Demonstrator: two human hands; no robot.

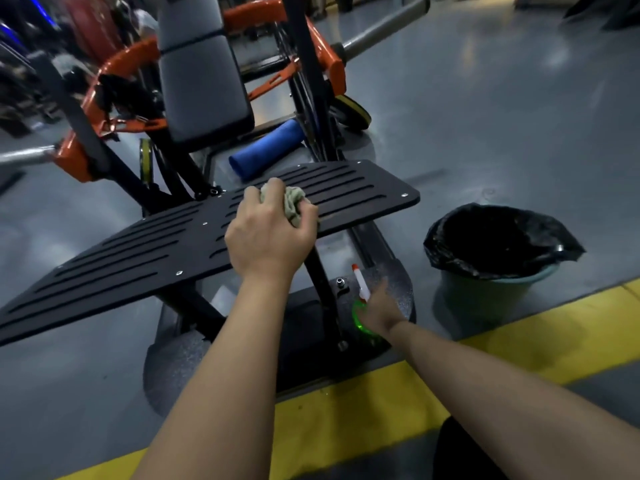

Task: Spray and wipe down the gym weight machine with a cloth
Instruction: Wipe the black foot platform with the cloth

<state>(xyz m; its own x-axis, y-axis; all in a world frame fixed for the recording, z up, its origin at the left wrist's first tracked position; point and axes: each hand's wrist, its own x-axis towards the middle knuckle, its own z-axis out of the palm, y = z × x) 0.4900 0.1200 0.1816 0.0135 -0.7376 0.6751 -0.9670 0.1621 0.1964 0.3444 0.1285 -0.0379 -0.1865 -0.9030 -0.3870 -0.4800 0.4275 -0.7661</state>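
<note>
The weight machine has a black slotted footplate (138,251), a grey padded back rest (204,88) and orange frame arms (117,60). My left hand (270,237) grips a crumpled greenish cloth (294,202) and presses it on the middle of the footplate. Lower right, a green spray bottle (358,320) with a white and red nozzle stands on the machine's dark base plate (398,282). My right hand (379,308) reaches down and wraps round the bottle's upper part, hiding most of it.
A bucket lined with a black bag (491,296) stands on the grey floor right of the base. A blue foam roller (266,148) lies behind the footplate. A yellow floor stripe (346,410) runs under my arms. A steel weight bar (381,26) juts out at upper right.
</note>
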